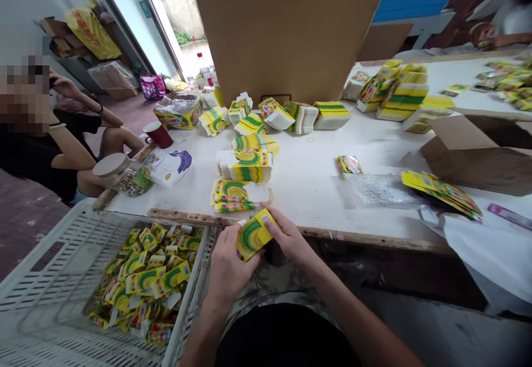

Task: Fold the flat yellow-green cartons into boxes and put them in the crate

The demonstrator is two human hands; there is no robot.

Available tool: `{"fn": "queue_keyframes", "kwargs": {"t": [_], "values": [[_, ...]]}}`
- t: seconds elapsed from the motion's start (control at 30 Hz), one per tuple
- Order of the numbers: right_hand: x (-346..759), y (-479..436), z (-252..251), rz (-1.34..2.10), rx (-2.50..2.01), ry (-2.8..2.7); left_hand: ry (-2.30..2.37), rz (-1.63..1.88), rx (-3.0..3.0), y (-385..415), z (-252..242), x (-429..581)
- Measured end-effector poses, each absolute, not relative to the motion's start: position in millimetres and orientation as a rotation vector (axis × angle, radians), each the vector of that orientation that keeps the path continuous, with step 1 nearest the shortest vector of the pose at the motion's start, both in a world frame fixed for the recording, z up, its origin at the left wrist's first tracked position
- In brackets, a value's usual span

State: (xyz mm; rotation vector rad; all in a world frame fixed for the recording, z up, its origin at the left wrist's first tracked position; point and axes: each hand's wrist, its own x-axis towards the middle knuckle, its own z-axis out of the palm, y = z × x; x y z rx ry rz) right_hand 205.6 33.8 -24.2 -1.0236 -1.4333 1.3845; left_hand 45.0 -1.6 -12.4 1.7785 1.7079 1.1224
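Observation:
Between my two hands is a small yellow and green carton [254,235], held just off the table's front edge. My left hand [231,256] wraps round its left side and lower end. My right hand [286,235] grips the upper right end, thumb on the printed face. Just beyond, on the white table, lie flat cartons [233,195] in a small pile. Behind that pile stands a thicker stack of flat cartons [245,165]. At my left, a white plastic crate [189,300] holds many made-up yellow cartons [143,278].
Bundles of flat cartons [301,117] line the back beside a tall cardboard box [291,29]. On the left are a lidded jar [131,178], a tissue pack [170,167] and a mug [158,134]. An open brown box [477,156] stands right. A person sits at left.

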Motion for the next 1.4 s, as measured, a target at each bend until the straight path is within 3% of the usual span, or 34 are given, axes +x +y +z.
{"fn": "queue_keyframes", "kwargs": {"t": [0.1, 0.23, 0.33, 0.43, 0.53, 0.8, 1.03, 1.17, 1.4], "values": [[200, 34, -26, 1.199, -1.195, -1.523, 1.767, 1.133, 1.664, -4, -18, 51], [191, 40, -21, 1.219, -1.041, -1.634, 1.742, 1.175, 1.454, -3, -23, 42], [183, 59, -16, 1.172, -1.035, -1.680, 1.567, 1.568, 0.997, 1, -24, 28], [171, 87, -17, 0.846, -1.336, -1.751, 1.269, 1.910, 0.374, 5, -25, 16], [158, 111, -24, 0.723, -1.475, -1.763, 1.171, 1.793, 0.142, 7, -28, 12], [158, 97, -24, 0.859, -1.357, -1.836, 1.068, 1.636, 0.382, 8, -41, 25], [166, 30, -6, 1.654, -0.809, -1.642, 0.782, 1.845, 0.436, 14, -11, 48], [157, 14, -3, 1.597, -0.911, -1.564, 0.885, 1.929, 0.370, 19, -4, 52], [177, 31, -8, 1.337, -1.032, -1.542, 1.349, 1.715, 0.672, 3, -24, 41]]}}
